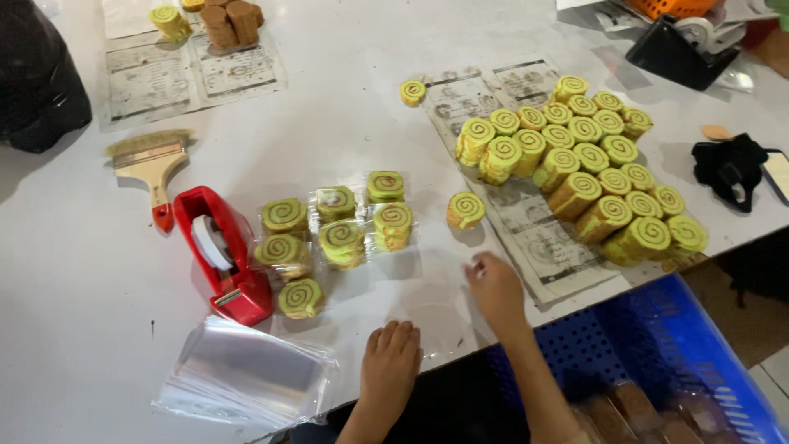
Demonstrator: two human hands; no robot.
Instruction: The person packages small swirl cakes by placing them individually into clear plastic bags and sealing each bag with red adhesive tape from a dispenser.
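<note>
**Green swirl cakes on my white table**

Clear empty bags [246,374] lie at the table's [74,279] near edge. My left hand [391,352] rests flat beside them, fingers together, holding nothing. My right hand [496,288] pinches a clear bag [436,308] near one loose swirl cake [466,209].

Seven clear wrappers [337,234], each holding a green swirl roll, lie in a cluster on the bench [345,99] right of the red tape dispenser. A stack of flat, see-through bags [246,374] lies near the bench's front edge, left of my left hand [390,358]. One more clear bag [436,316] lies flat between my left hand and my right hand [493,288]. In the blue crate [657,329] below the bench lie brown wrapped packs [641,411], blurred.
</note>
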